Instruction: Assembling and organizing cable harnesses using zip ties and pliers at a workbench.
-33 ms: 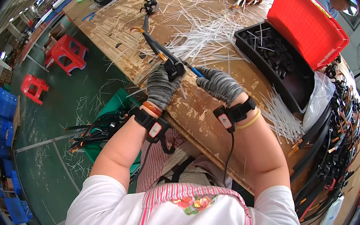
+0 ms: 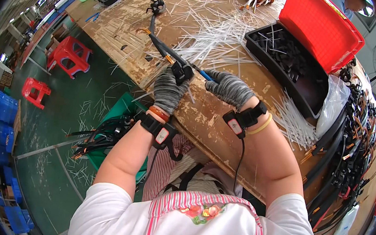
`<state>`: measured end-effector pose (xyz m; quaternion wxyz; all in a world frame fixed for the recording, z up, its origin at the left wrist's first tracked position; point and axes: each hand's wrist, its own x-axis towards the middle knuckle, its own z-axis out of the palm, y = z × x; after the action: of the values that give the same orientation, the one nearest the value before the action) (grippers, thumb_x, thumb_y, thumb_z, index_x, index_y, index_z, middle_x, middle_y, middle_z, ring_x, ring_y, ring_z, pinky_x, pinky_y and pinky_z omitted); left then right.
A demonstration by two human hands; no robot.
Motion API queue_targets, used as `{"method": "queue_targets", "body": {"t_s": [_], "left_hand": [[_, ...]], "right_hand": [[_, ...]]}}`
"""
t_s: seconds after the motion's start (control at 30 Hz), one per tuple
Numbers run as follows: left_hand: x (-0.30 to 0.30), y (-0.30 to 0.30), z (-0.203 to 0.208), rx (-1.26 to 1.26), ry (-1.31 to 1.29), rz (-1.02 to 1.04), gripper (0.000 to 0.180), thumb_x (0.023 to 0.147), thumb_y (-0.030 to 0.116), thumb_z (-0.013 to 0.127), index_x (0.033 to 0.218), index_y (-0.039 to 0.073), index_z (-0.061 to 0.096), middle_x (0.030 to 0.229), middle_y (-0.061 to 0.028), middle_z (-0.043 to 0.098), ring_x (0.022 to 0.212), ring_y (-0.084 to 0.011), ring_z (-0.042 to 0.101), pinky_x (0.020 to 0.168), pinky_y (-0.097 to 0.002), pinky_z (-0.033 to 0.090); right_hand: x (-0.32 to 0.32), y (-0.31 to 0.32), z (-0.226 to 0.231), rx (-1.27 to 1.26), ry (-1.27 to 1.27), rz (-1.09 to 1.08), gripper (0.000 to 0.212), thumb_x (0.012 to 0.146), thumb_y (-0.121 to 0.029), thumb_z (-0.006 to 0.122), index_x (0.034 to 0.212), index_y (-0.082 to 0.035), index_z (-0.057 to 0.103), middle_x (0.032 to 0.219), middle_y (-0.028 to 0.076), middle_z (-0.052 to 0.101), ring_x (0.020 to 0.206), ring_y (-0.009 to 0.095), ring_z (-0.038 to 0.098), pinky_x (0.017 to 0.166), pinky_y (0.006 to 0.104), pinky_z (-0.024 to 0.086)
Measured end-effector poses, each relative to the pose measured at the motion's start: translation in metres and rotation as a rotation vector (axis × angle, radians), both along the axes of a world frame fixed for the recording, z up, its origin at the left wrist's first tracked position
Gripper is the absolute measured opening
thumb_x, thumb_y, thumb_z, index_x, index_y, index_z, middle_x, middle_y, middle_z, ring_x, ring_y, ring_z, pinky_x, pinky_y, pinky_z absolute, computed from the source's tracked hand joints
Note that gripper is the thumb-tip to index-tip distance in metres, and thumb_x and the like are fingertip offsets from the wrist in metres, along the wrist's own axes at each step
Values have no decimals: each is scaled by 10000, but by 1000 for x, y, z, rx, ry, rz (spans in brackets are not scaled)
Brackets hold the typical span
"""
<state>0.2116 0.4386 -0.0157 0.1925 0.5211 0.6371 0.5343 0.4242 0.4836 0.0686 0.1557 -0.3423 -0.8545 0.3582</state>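
Note:
In a grey striped glove, my left hand [image 2: 169, 87] is closed round a black moulded part [image 2: 182, 72] above the table's near edge. A black cable [image 2: 160, 45] with orange-tipped wire ends runs from there toward the far left. It reaches a round dark piece with black prongs [image 2: 156, 6] lying on the table. My right hand [image 2: 232, 90], gloved alike, grips a slim tool with a blue handle [image 2: 206, 75]. The tool's dark front points at the black part; its tip and exact kind are hard to make out.
Loose white cable ties [image 2: 215, 37] cover much of the worn wooden table [image 2: 114, 30]. A black tray [image 2: 305, 87] of small black parts and a red crate [image 2: 319, 25] stand at right, beside heaped cables [image 2: 353, 136]. Below left are a green bin [image 2: 122, 106] and red stools [image 2: 69, 55].

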Motion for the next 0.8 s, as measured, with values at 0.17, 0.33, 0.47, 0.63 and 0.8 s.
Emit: {"method": "queue_targets", "body": {"t_s": [0.17,0.33,0.47,0.63,0.8], "left_hand": [[-6,0,-1,3,-59,71,369,816,364,734,907,20,640,753,-104,679,695,-273,659,647,-390,513],[8,-13,26,-208,248,75,131,948,66,533,1034,-16,590,881,-74,633,824,-138,616,828,-306,565],[10,-8,21,-88,-27,65,209,882,186,641,972,-1,614,824,-84,656,761,-187,632,735,-325,533],[0,-7,16,-29,-23,84,326,806,287,757,952,17,647,742,-98,668,706,-259,655,657,-353,514],[-10,-35,66,57,948,20,457,703,181,770,1115,69,607,976,-114,623,889,-289,605,834,-413,486]], "right_hand": [[-21,-5,14,171,-270,-81,397,893,-439,580,1068,-91,653,896,162,681,846,374,637,768,444,499],[-19,2,7,-177,-134,-158,453,908,-413,620,1178,-51,617,803,127,666,669,250,626,648,346,495],[-11,2,-21,-448,300,-249,417,926,-362,627,1174,-28,598,739,20,590,583,88,530,551,247,461],[-8,-26,-33,-890,858,-233,393,938,-332,603,1225,-66,566,900,84,674,682,150,643,599,287,523],[-10,-32,-36,-1056,934,-169,418,935,-372,604,1220,-71,548,910,89,676,710,167,649,606,304,538]]}}
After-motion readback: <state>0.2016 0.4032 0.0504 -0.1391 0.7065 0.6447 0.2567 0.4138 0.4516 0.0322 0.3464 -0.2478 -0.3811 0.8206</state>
